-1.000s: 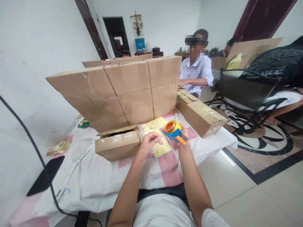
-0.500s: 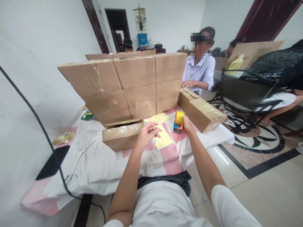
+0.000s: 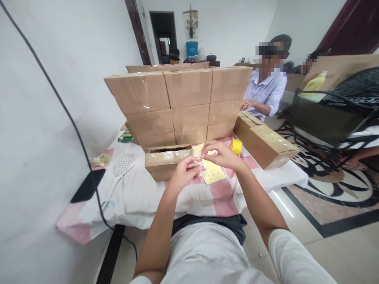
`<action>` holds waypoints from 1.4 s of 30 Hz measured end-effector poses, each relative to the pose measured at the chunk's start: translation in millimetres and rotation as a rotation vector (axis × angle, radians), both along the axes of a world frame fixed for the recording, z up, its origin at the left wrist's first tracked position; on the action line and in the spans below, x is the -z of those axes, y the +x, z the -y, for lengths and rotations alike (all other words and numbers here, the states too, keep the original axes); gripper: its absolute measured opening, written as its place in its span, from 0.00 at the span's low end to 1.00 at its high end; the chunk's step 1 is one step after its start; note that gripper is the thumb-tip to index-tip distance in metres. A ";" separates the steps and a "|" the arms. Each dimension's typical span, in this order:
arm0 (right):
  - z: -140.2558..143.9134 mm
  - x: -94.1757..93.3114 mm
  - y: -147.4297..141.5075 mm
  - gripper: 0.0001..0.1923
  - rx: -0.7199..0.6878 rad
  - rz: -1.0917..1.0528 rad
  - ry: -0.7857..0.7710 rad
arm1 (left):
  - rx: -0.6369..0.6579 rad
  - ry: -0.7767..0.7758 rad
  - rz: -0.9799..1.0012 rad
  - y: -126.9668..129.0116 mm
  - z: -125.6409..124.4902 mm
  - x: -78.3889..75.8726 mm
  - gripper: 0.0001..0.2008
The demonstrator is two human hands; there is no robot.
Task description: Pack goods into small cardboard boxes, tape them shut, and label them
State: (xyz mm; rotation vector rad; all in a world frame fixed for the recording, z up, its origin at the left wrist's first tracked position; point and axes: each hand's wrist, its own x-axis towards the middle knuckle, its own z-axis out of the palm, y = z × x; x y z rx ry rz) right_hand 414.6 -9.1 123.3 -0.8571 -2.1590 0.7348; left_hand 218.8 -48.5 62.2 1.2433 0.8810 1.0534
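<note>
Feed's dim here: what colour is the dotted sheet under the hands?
Yellow with small dark dots, sheet, clearest in the head view.

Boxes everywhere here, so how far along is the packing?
Done: a stack of taped boxes stands at the back. In hand: both hands, left and right, meet over a yellow sheet, pinching something too small to tell. Left: the near box looks unsealed; the tape gun sits on the table.

tape dispenser (image 3: 236, 146): half hidden by right hand (image 3: 222, 154) | pinched item: too small to tell
</note>
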 end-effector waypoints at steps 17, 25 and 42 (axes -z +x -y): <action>-52.1 -6.4 -102.3 0.16 0.065 -0.316 -0.237 | -1.003 0.405 -0.422 -134.5 6.7 61.4 0.15; -67.5 -7.3 -173.1 0.17 -0.340 -0.373 -0.602 | -0.616 0.517 -0.428 -175.2 -64.8 65.3 0.32; -96.1 51.3 -213.9 0.10 0.255 0.260 -0.096 | -0.708 0.288 -0.153 -153.3 -56.9 77.3 0.32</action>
